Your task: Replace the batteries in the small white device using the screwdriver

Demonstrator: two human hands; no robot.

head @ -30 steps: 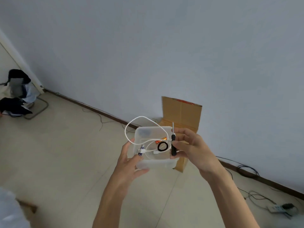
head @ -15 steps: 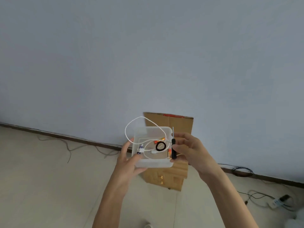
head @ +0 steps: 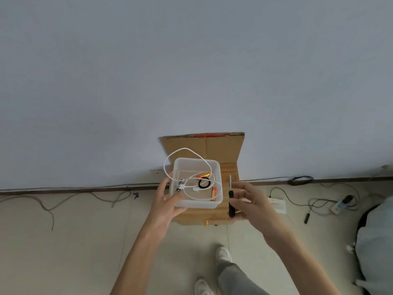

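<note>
The left hand (head: pixel 168 203) holds the tub (head: pixel 197 205); the right hand (head: pixel 253 206) pinches the thin, probably light screwdriver (head: pixel 231 202) by its black handle.

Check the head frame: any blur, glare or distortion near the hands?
Head view: soft even light, no glare, no hard shadows; screwdriver and clear container fairly sharp, orange battery label too small to read; baseboard runs tilted and slightly bowed, wide-angle.

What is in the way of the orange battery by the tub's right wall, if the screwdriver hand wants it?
The white cable loops over the tub and seems to cross the orange battery. The tub's wall also stands between it and the right hand, whose fingers hold the screwdriver.
</note>
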